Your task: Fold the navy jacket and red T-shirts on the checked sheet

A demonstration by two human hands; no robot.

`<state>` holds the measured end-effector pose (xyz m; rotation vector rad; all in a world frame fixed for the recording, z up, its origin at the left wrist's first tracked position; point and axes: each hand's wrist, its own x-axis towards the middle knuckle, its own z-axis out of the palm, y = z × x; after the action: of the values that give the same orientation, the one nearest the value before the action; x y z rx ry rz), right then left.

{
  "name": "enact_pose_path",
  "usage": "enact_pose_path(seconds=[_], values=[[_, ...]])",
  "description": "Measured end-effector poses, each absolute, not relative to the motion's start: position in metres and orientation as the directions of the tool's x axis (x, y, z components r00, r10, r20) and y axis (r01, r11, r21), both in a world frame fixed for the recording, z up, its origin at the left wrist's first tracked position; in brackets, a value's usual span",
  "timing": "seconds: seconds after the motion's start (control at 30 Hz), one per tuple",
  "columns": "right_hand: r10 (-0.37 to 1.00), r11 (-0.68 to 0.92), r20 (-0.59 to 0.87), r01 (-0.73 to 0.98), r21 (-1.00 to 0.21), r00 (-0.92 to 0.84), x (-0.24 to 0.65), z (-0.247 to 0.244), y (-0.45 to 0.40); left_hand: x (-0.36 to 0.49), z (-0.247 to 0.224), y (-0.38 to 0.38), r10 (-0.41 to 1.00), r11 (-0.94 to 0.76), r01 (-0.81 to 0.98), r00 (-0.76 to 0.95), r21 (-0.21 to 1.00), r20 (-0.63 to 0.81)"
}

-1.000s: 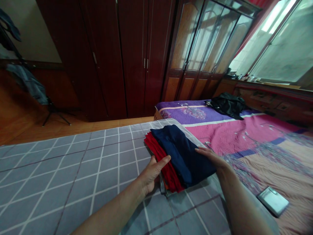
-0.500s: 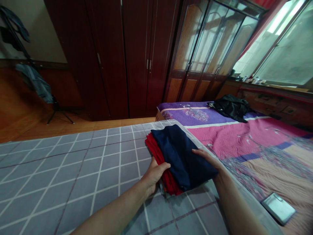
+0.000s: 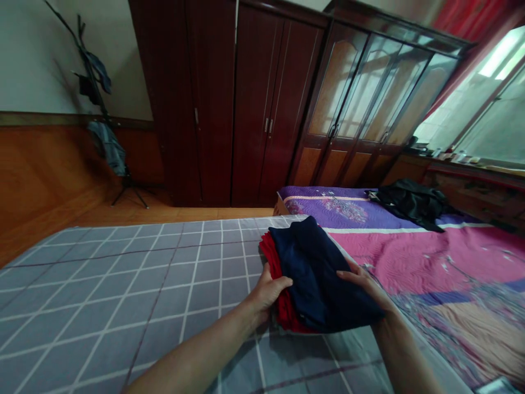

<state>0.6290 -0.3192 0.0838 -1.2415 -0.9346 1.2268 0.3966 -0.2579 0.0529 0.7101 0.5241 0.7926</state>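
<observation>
A stack of folded clothes is between my hands, over the grey checked bedspread (image 3: 164, 273). Its top piece is a dark navy folded garment (image 3: 320, 273), with red folded cloth (image 3: 287, 306) showing beneath it along the left side. My left hand (image 3: 268, 293) grips the stack's left edge, thumb on top and the other fingers hidden underneath. On the right, my right hand (image 3: 365, 284) holds the opposite edge, its thumb lying over the navy cloth. The kinds of garment cannot be made out.
A second bed with a purple and pink cover (image 3: 394, 251) adjoins on the right, bearing a black garment or bag (image 3: 410, 202). Dark red wardrobes (image 3: 213, 109) line the far wall. A coat stand (image 3: 94, 93) is at the left. A silvery object (image 3: 494, 386) lies at lower right.
The view has turned left and up, so the room appears shifted right and lower. Both hands still hold the stack, which now looks slightly tilted.
</observation>
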Motion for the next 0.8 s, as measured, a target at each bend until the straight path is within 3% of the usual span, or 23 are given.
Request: enact_pose_path(seconds=[0.2, 0.33, 0.6, 0.7, 0.8], values=[[0.963, -0.167, -0.186, -0.108, -0.98, 0.194, 0.588, 0.129, -0.313, 0.332, 0.1, -0.254, 0.788, 0.441, -0.463, 0.61, 0.769, -0.085], [0.98, -0.149, -0.154, -0.046, -0.988, 0.127, 0.529, 0.163, -0.294, 0.271, 0.126, -0.256, 0.838, 0.35, -0.506, 0.546, 0.788, -0.021], [0.959, -0.077, -0.03, -0.156, -0.985, -0.281, 0.382, 0.176, -0.221, 0.136, 0.124, -0.251, 0.954, 0.119, -0.569, 0.293, 0.814, 0.065], [0.923, -0.01, 0.035, -0.115, -0.993, -0.382, 0.331, 0.199, -0.187, 0.096, 0.123, -0.238, 0.984, 0.082, -0.55, 0.175, 0.831, 0.019], [0.843, 0.167, 0.17, -0.051, -0.985, -0.511, 0.276, 0.241, -0.161, 0.064, 0.125, -0.219, 0.997, 0.072, -0.491, 0.009, 0.868, -0.078]])
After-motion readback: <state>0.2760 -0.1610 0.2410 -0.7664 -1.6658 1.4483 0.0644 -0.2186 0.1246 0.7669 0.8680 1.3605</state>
